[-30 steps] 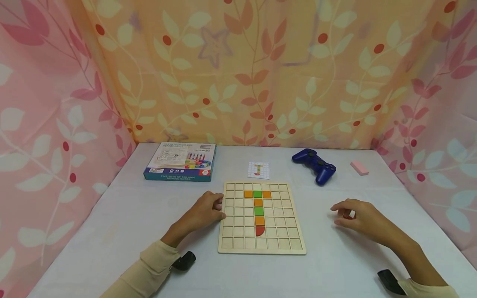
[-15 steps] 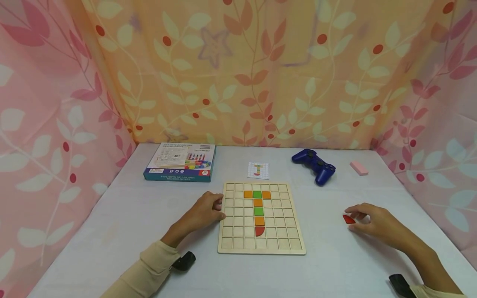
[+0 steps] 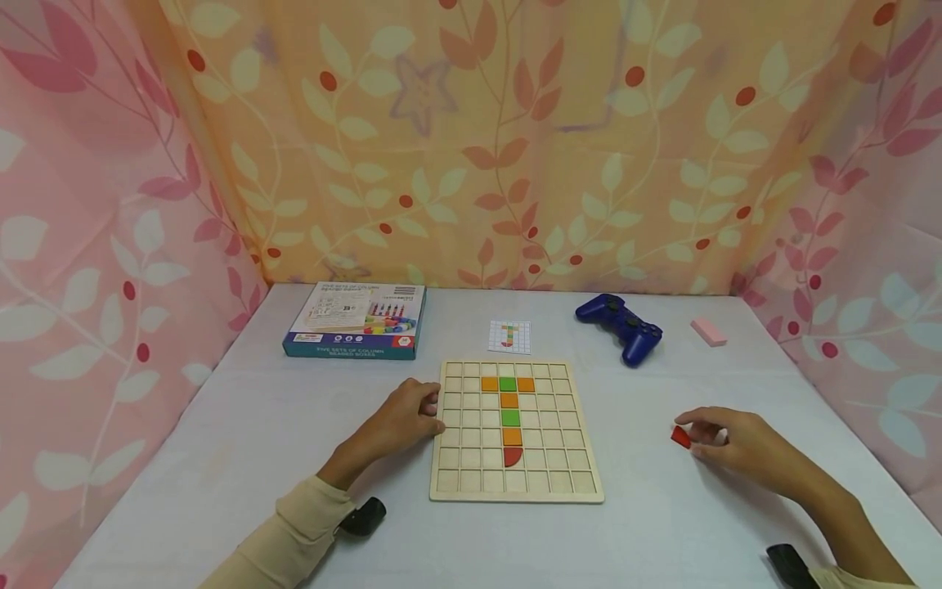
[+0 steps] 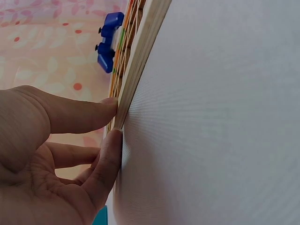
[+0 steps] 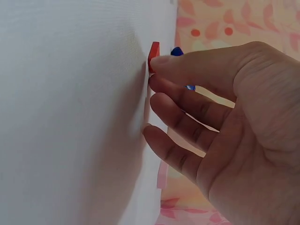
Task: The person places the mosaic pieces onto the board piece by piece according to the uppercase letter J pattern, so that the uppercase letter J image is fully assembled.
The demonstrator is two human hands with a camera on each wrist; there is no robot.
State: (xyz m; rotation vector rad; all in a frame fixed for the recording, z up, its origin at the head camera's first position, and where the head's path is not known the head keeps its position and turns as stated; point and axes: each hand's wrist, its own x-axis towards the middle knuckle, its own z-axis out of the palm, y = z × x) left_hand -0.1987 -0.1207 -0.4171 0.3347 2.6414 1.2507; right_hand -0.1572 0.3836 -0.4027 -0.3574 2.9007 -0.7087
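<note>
A wooden grid board (image 3: 471,481) lies flat at the middle of the table. In its cells is a T-shaped run of orange and green square tiles, with a red quarter-round tile (image 3: 512,456) at the foot. My left hand (image 3: 401,419) holds the board's left edge; the left wrist view shows the thumb and a fingertip at the wooden rim (image 4: 140,56). To the right of the board, my right hand (image 3: 743,442) pinches a red tile (image 3: 680,438) between thumb and index finger, low over the white cloth. In the right wrist view the other fingers (image 5: 176,124) are bent and apart from the tile.
Behind the board lies a small printed pattern card (image 3: 509,337). A blue game controller (image 3: 621,329) and a pink eraser-like block (image 3: 709,333) sit at the back right. At the back left is a flat boxed set (image 3: 353,321). Patterned curtains (image 3: 515,147) enclose the table.
My right hand moves right, away from the board, and then slightly back left. The red tile, mostly hidden in the fingers at first, now shows at the fingertips. My left hand stays put.
</note>
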